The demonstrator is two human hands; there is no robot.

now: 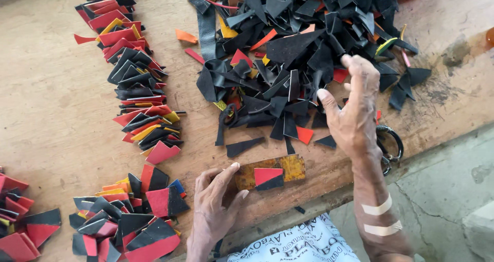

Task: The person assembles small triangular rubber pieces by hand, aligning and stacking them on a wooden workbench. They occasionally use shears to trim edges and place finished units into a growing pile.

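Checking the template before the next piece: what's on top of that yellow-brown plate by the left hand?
A red piece and a black piece lie on the yellow-brown plate. The left hand touches its near end. The plate's surface under them is hidden.

Two hands (216, 205), one yellow template (290, 168), one scissors (392, 143)

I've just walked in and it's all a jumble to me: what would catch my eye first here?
First, the big heap of black scraps at the top of the wooden table, with the right hand reaching into it. Then the neat row of red, black and yellow pieces running down the left side. Near the front edge, the left hand rests beside a brown template bearing a red-and-black piece.
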